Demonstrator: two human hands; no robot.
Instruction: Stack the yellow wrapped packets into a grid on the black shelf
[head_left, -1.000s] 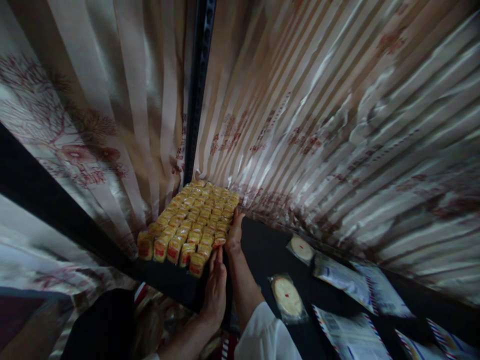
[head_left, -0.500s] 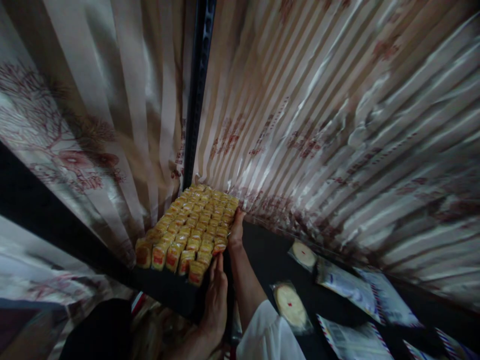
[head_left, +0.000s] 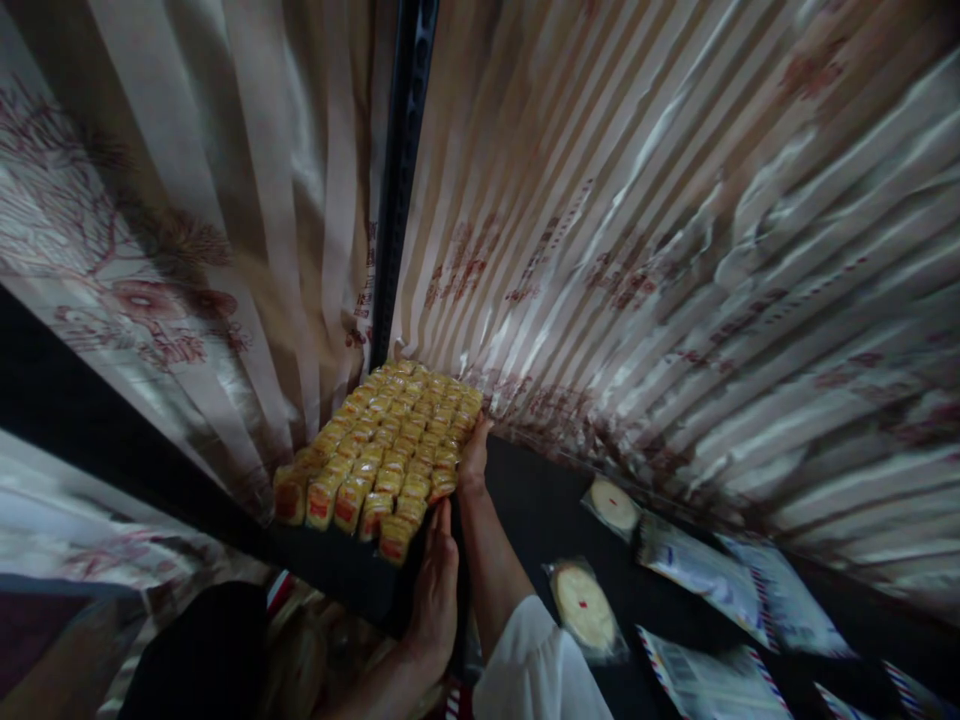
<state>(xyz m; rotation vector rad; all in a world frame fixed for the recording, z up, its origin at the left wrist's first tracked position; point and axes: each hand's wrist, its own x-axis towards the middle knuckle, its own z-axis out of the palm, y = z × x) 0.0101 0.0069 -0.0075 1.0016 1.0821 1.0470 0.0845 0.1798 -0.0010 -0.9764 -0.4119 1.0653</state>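
In the head view, a block of small yellow packs (head_left: pixel 390 435) stands in close rows on a black shelf (head_left: pixel 525 490), in the corner where two striped curtains (head_left: pixel 637 250) meet by a dark post (head_left: pixel 401 190). The left hand (head_left: pixel 436 580) is at the near right edge of the block, held flat, its fingers straight and pressed together, with nothing gripped; the fingertips reach the side of a pack near that corner, though the dim light hides whether they press on it. The right hand (head_left: pixel 474 452), below a white sleeve (head_left: pixel 536 660), lies farther along the same side, against the packs; most of its fingers are hidden or blurred, so how far they are spread cannot be told. To the right of the arms, two round cakes (head_left: pixel 583 605) in clear wrap lie apart on the shelf, and beyond them lie several pale bags (head_left: pixel 701 570), some with striped edges. Compared with half a second ago, the whole scene sits slightly differently in the view, the packs a little higher, as the camera has shifted; both hands keep about the same places along the block, and the rows look arranged as they were.
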